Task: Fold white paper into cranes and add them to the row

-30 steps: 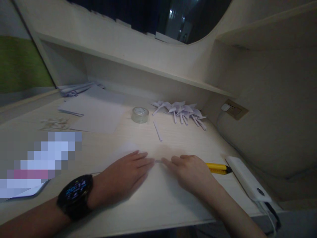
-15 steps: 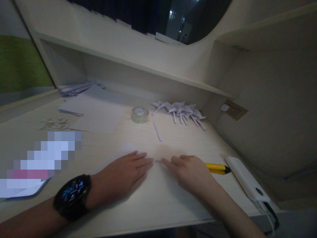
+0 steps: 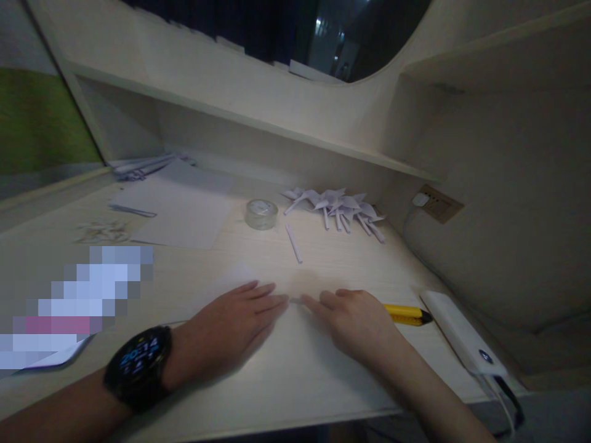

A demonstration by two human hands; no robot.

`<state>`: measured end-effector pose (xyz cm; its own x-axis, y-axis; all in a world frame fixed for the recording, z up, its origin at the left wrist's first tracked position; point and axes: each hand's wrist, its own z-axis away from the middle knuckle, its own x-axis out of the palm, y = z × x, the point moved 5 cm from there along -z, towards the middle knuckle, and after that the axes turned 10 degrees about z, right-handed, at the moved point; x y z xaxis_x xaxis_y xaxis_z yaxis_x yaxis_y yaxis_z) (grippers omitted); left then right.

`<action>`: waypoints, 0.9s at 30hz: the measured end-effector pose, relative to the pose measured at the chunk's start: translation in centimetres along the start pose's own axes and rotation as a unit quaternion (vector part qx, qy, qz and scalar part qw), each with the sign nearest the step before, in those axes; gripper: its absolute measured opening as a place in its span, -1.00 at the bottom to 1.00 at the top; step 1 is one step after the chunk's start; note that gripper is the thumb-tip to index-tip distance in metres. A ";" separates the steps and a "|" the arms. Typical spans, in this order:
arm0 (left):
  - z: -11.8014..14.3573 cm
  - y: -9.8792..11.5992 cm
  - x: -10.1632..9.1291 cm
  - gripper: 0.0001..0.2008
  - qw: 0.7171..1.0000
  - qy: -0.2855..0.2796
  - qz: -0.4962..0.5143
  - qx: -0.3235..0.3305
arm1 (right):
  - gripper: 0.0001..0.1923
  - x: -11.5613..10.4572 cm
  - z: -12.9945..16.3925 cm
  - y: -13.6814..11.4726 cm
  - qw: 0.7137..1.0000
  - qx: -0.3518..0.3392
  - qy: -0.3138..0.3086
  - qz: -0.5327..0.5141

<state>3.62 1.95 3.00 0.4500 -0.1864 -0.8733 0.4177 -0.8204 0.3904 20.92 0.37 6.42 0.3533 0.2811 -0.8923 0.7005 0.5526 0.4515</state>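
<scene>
Your two hands lie flat and open on one white paper sheet (image 3: 295, 344) at the near edge of the desk (image 3: 415, 271): the left hand (image 3: 231, 332) presses palm-down with fingers straight, the right hand (image 3: 355, 323) loosely spread, grasping nothing, their fingertips almost meeting. Beyond them you have one tape roll (image 3: 261, 213), one loose paper stick (image 3: 293, 243) and a cluster of folded paper pinwheels (image 3: 337, 206), too overlapped to count. One yellow utility knife (image 3: 406, 314) and one white power bank (image 3: 462, 341) lie right of your right hand on the pale wooden, dimly lit desk under a shelf (image 3: 258, 123).

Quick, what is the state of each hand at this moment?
Left hand: open, flat, palm down on the sheet of paper, holding nothing.
Right hand: loosely curled, index fingertip pressing the paper, grasping nothing.
</scene>
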 end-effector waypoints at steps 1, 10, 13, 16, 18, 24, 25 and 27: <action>0.0 0.0 0.0 -0.62 1.000 -0.002 -0.005 -0.001 | -0.58 0.0 0.0 0.0 1.000 0.000 0.001 0.001; 0.1 0.2 -0.3 -0.62 1.000 0.000 -0.009 -0.002 | -0.50 -0.5 0.3 0.8 1.000 0.018 -0.003 -0.023; 0.0 0.2 -0.3 -0.62 1.000 0.008 0.002 0.005 | -0.48 -1.2 0.5 2.7 0.995 0.053 0.024 -0.077; 0.0 0.1 -0.4 -0.61 1.000 0.010 0.002 -0.005 | -0.49 -1.3 0.1 5.3 0.981 0.092 0.061 -0.157; 0.0 -0.2 -0.5 -0.59 1.000 0.022 0.001 -0.022 | -0.45 -0.4 -0.8 6.9 0.976 0.098 0.066 -0.185; 0.1 -0.4 -1.0 -0.62 0.999 0.035 -0.017 -0.015 | -0.46 4.8 -3.9 10.6 0.960 0.198 0.067 -0.188; 0.1 -0.5 -1.0 -0.62 0.999 0.037 -0.017 -0.012 | -0.49 5.5 -4.4 10.7 0.958 0.207 0.065 -0.186; 0.1 -0.5 -1.2 -0.63 0.999 0.046 -0.019 -0.010 | -0.57 6.5 -5.1 10.7 0.960 0.214 0.052 -0.175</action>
<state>2.80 2.56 3.85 0.5039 -0.1040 -0.8575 0.4512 -0.8148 0.3640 27.49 12.13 5.43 0.0019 0.2269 -0.9739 0.9632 0.2613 0.0628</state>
